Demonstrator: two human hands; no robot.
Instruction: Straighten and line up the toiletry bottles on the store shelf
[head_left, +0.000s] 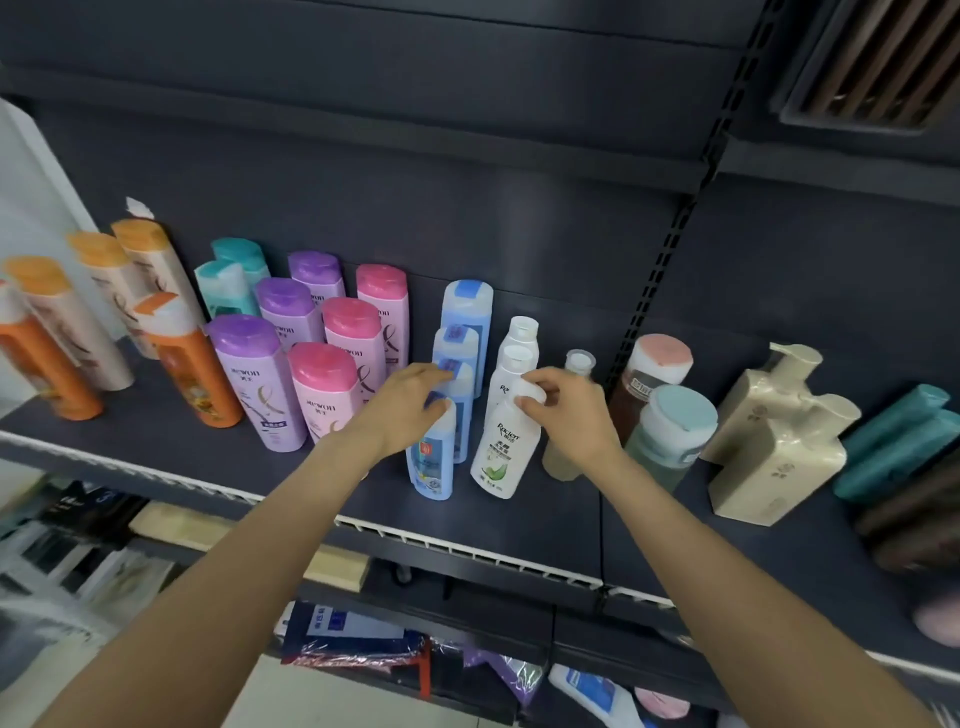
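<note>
The front blue bottle (432, 457) and the front white bottle (506, 449) are found upright side by side near the front edge of the dark shelf (519, 530). The blue cap is gripped by the curled fingers of the left hand (410, 402); the white cap is pinched by the right hand (569, 410). Both forearms are extended forward. Behind each bottle, matching bottles are lined toward the back panel.

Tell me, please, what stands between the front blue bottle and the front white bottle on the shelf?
Nothing: in the head view, only bare dark shelf shows between the front blue bottle and the front white bottle.
</note>
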